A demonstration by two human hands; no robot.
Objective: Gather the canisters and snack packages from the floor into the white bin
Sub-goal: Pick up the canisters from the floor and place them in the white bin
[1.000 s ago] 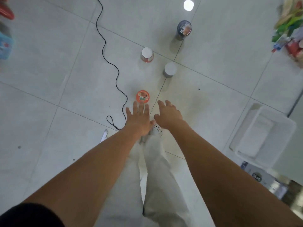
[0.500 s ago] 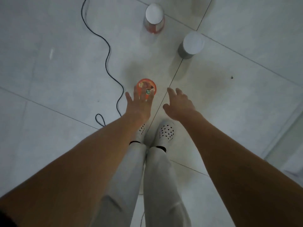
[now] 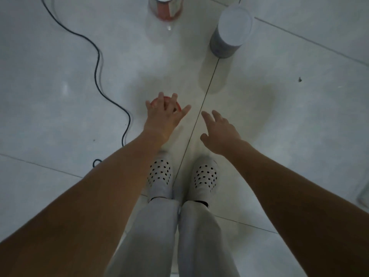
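standing on a pale tiled floor [image 3: 60, 108], looking straight down past both bare forearms. left hand [image 3: 165, 114] stretched out over a small canister with an orange lid [image 3: 154, 102], fingers spread wide across the top and not curled round it; cannot tell whether touching the lid or just above it. only slivers of the orange rim visible on either side of the fingers. canister upright on the floor, just ahead of the left shoe [image 3: 159, 174] and just left of a dark tile joint.

right hand [image 3: 221, 132] beside it on the other side of the joint, apart from the canister, fingers loose and slightly bent, holding nothing.

farther ahead, a grey canister with a white lid [image 3: 229, 35], upright, right on the same joint. near it to the left, at the top edge, a red and silver canister [image 3: 165, 9], cut off by the frame. both well apart from the hands.

black cable [image 3: 97, 62] snaking down the floor on the left, passing near the left wrist. white perforated right shoe [image 3: 205, 176] and light trousers [image 3: 153, 236] below.
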